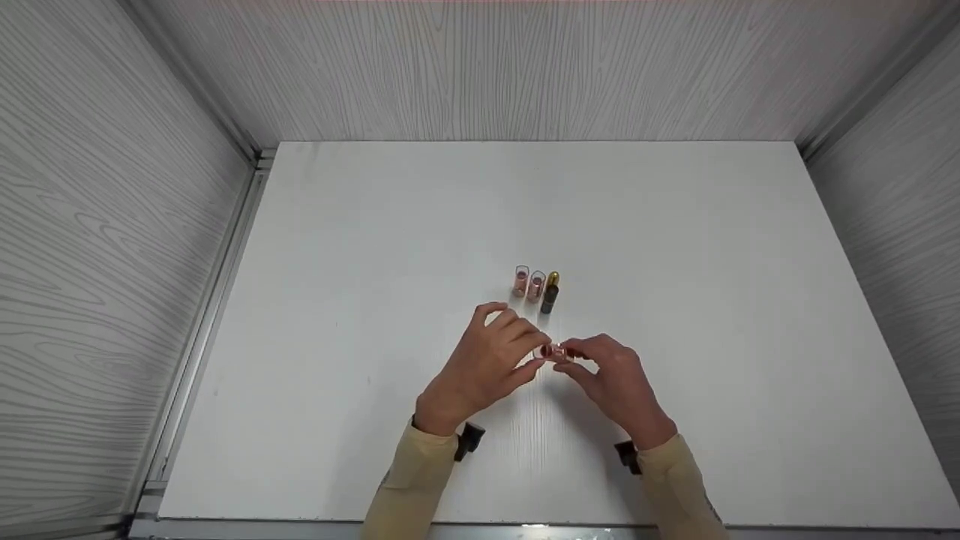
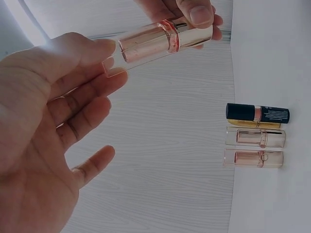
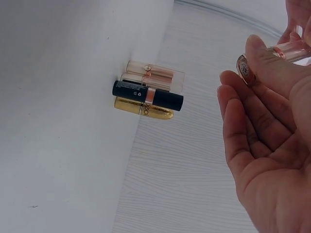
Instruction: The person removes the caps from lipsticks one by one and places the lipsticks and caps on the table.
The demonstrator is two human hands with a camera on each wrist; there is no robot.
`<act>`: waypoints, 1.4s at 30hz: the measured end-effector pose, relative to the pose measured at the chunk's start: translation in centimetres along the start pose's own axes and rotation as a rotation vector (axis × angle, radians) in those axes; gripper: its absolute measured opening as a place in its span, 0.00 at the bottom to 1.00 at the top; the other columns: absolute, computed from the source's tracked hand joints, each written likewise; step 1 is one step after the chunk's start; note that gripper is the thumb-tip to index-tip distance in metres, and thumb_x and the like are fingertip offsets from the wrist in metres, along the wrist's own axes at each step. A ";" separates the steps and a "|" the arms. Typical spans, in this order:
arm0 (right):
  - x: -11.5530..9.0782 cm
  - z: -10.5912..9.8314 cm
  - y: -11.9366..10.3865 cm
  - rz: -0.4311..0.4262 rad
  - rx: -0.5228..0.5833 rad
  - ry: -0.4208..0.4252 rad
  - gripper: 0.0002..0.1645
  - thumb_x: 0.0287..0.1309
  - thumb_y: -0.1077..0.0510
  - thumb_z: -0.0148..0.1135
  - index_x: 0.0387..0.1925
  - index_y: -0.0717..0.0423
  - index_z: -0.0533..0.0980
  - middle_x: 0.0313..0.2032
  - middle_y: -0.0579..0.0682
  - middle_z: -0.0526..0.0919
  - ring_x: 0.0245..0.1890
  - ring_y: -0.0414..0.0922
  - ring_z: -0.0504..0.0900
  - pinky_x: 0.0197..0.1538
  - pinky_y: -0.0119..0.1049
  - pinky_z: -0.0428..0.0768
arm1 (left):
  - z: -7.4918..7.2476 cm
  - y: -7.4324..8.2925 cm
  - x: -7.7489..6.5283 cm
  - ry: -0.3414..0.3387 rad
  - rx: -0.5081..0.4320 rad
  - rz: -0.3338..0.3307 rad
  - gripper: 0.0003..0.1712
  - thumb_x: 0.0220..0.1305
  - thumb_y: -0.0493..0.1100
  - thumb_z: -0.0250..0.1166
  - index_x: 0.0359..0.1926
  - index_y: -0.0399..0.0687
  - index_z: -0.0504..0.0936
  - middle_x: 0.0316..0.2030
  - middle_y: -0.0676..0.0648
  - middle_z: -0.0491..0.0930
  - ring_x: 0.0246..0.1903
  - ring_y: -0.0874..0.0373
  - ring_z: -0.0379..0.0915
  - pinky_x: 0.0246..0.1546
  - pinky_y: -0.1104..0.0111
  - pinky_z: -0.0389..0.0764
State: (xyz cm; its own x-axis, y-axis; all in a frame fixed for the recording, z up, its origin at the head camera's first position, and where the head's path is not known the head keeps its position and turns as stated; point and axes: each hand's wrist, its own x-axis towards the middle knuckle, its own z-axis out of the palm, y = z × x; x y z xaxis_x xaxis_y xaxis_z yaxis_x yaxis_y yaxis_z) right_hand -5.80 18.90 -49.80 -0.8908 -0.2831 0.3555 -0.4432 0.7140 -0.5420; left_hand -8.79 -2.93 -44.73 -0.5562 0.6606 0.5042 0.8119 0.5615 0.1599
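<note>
A rose-gold lipstick with a clear cap (image 1: 556,352) is held between both hands above the table. My left hand (image 1: 480,367) pinches the cap's end between thumb and index finger, its other fingers spread apart in the left wrist view. My right hand (image 1: 615,379) grips the shiny base at the opposite end; a round label (image 3: 244,68) shows on its underside. Beyond the hands stand two similar clear-capped lipsticks (image 2: 255,138), side by side. Beside them are a black lipstick tube (image 3: 148,95) with a pinkish band and a gold one (image 3: 146,108).
The white tabletop (image 1: 360,225) lies under the hands and the lipsticks. Pale wood-grain panels (image 1: 480,75) rise at the back and on both sides. A metal rail (image 1: 217,315) runs along the table's left edge.
</note>
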 end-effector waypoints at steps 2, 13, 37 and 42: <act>-0.1 -0.1 0.1 0.028 -0.014 -0.021 0.18 0.44 0.54 0.72 0.41 0.49 0.81 0.34 0.41 0.83 0.37 0.36 0.79 0.40 0.32 0.79 | -0.4 -0.1 -0.1 0.008 -0.026 0.000 0.10 0.57 0.47 0.64 0.42 0.54 0.82 0.36 0.57 0.80 0.41 0.62 0.73 0.56 0.57 0.64; -0.6 -1.4 1.1 0.168 -0.021 0.028 0.18 0.45 0.52 0.71 0.41 0.50 0.81 0.35 0.43 0.83 0.37 0.39 0.80 0.40 0.39 0.79 | -3.9 -1.6 -0.6 0.107 -0.077 -0.078 0.10 0.56 0.43 0.63 0.41 0.51 0.82 0.36 0.54 0.80 0.39 0.59 0.73 0.58 0.56 0.61; -1.3 -1.7 1.6 0.127 -0.003 0.141 0.21 0.45 0.54 0.72 0.44 0.51 0.80 0.36 0.43 0.83 0.38 0.39 0.79 0.40 0.39 0.78 | -3.5 -4.0 -2.8 0.054 0.015 -0.248 0.12 0.54 0.40 0.65 0.41 0.50 0.82 0.37 0.54 0.80 0.39 0.58 0.73 0.49 0.62 0.69; -1.5 -1.6 1.6 0.127 -0.002 0.140 0.21 0.46 0.54 0.71 0.45 0.50 0.80 0.37 0.43 0.83 0.38 0.39 0.80 0.41 0.38 0.78 | -2.8 -5.2 -3.7 0.016 0.023 -0.298 0.12 0.54 0.39 0.65 0.41 0.49 0.82 0.36 0.53 0.80 0.39 0.57 0.73 0.47 0.61 0.70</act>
State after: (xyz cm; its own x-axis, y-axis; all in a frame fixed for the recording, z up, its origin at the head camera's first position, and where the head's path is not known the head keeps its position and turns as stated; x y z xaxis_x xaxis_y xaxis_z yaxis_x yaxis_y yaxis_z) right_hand -5.04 21.52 -49.97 -0.9170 -0.0987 0.3866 -0.3274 0.7399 -0.5877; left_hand -10.47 -9.68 -45.01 -0.7665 0.4570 0.4514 0.6089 0.7407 0.2840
